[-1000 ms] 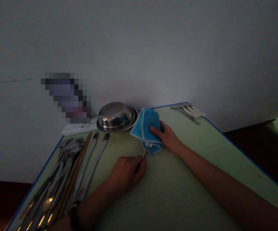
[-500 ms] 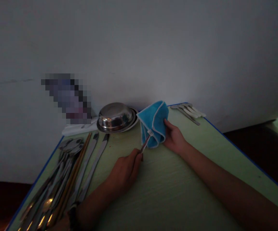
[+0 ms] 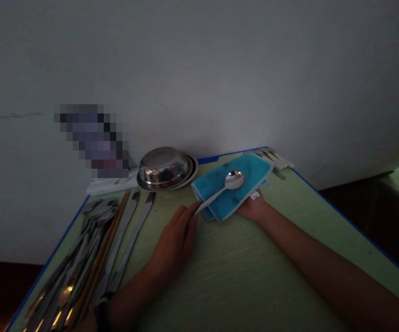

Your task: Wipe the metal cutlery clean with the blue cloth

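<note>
A metal spoon (image 3: pixel 234 180) points away from me, its round bowl over a folded blue cloth (image 3: pixel 216 205) with pale edging. My left hand (image 3: pixel 176 240) is closed around the end of the spoon's handle. Beneath the cloth, my right hand (image 3: pixel 253 207) holds it up from the right, fingers hidden by the fabric. Whether the bowl touches the cloth I cannot tell. Near my left forearm lie two table knives (image 3: pixel 139 226) and wooden chopsticks (image 3: pixel 111 240).
Heaped spoons and other cutlery (image 3: pixel 78 263) line the table's left edge. An upturned steel bowl (image 3: pixel 164 166) rests on other dishes by the wall (image 3: pixel 199 69). White-handled cutlery (image 3: pixel 277 157) lies at the far right corner. A blurred-out object (image 3: pixel 93 140) leans at the back left.
The cloth was wrapped around the spoon's bowl; now it lies opened out flat beneath it, baring the bowl. My right hand has turned under the cloth. My left hand has shifted slightly left.
</note>
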`<state>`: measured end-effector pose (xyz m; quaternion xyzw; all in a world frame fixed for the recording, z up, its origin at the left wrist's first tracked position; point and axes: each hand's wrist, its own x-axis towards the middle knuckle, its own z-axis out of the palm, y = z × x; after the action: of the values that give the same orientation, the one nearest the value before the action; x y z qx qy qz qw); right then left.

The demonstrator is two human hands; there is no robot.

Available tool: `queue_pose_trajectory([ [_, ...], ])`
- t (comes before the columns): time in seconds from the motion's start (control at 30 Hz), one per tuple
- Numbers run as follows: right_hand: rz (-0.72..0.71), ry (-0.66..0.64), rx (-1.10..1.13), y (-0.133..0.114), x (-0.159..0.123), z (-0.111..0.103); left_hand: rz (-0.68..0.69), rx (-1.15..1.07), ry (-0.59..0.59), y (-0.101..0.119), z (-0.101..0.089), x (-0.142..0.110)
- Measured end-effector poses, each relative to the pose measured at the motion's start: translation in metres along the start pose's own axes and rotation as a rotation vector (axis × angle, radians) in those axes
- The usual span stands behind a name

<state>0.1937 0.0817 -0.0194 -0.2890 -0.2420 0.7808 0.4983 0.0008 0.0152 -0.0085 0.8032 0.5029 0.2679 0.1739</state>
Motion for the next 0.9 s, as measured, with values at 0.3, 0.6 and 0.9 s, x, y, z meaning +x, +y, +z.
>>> queue_pose_trajectory([
  [0.3, -0.071, 0.022, -0.011, -0.004, -0.002, 0.005, -0.180, 0.051, -0.166, 0.007, -0.003, 0.002],
  [0.6, 0.058, -0.016, -0.017, -0.002, -0.004, 0.003, -0.137, 0.119, -0.253, 0.010, -0.006, 0.002],
  [0.9, 0.229, -0.013, -0.007, -0.004, -0.011, 0.018, -0.237, -0.081, -0.134, 0.007, -0.005, 0.003],
])
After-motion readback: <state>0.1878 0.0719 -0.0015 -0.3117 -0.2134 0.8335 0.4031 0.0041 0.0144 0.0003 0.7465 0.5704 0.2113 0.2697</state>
